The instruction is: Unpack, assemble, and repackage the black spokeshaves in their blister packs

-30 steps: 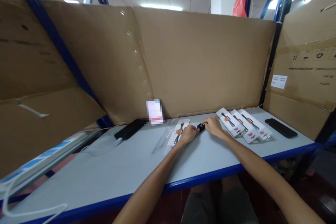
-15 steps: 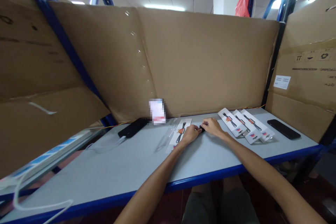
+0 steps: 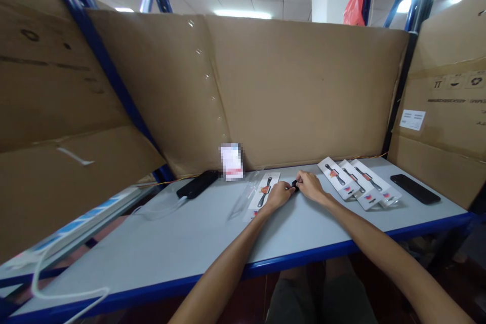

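My left hand [image 3: 280, 194] and my right hand [image 3: 310, 185] meet far out on the grey table [image 3: 190, 243], both pinched on a small black object [image 3: 294, 184] held between them. Most of that object is covered by my fingers. Just left of my left hand lies a white card [image 3: 263, 190] with a black strap on it, and a clear plastic sleeve [image 3: 243, 197] lies beside the card. To the right of my right hand, three similar packaged cards [image 3: 359, 182] lie in an overlapping row.
A black phone [image 3: 415, 189] lies at the table's right end by a large carton [image 3: 444, 126]. A black flat device [image 3: 197, 184] and a blurred card [image 3: 231, 162] sit against the cardboard back wall [image 3: 284, 91]. A white cable [image 3: 64, 291] loops at the near left edge.
My hands have closed in on the small black object, which shows less than a second ago. The view has drifted slightly, with nothing on the table shifted.
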A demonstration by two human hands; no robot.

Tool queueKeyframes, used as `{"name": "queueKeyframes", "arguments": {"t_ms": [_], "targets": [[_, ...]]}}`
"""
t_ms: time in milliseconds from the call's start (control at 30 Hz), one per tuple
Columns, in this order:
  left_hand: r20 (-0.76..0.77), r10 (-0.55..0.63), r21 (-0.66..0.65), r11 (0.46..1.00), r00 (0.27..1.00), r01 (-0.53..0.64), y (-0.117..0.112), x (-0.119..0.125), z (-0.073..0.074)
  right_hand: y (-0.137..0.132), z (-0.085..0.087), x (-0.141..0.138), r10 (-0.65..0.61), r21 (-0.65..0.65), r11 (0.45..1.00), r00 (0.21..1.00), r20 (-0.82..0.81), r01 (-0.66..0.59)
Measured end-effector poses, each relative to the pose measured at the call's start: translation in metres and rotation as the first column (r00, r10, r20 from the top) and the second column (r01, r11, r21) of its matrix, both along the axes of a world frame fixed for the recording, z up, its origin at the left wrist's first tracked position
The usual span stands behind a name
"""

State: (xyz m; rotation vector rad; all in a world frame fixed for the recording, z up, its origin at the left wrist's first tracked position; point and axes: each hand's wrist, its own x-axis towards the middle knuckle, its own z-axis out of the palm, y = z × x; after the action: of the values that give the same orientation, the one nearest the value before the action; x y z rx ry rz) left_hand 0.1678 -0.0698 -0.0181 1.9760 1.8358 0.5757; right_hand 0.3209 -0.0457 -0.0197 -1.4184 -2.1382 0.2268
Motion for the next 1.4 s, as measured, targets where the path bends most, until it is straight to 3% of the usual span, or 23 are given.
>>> {"name": "queueKeyframes", "arguments": {"t_ms": [333,567,800,1000,1200,1400], "targets": [[-0.019,-0.012,0.007,1.000,1.000,0.012,0.001,0.000,-0.002,-0.008,0.007,-0.002,0.001,0.023,1.000,1.000,0.023,-0.001],[-0.023,-0.018,0.006,1.000,1.000,0.018,-0.001,0.000,-0.001,-0.006,0.004,-0.002,-0.109,-0.025,0.994,0.994,0.031,0.110],[-0.016,0.000,0.007,1.000,1.000,0.000,0.001,0.000,-0.001,-0.008,0.006,0.001,0.002,-0.003,1.000,1.000,0.023,-0.002],[0.043,0.017,0.044,0.999,0.999,-0.019,-0.003,0.002,0.000,-0.003,0.002,0.001,-0.019,0.013,1.000,0.997,-0.071,0.020],[0.182,0.052,0.107,0.992,0.982,-0.072,-0.009,0.011,-0.001,0.004,0.003,0.001,0.056,0.058,0.997,0.970,-0.238,-0.043],[0.344,0.077,0.044,0.994,0.936,-0.098,-0.009,0.015,-0.007,0.009,-0.001,0.000,0.074,0.033,0.997,0.923,-0.378,-0.066]]}}
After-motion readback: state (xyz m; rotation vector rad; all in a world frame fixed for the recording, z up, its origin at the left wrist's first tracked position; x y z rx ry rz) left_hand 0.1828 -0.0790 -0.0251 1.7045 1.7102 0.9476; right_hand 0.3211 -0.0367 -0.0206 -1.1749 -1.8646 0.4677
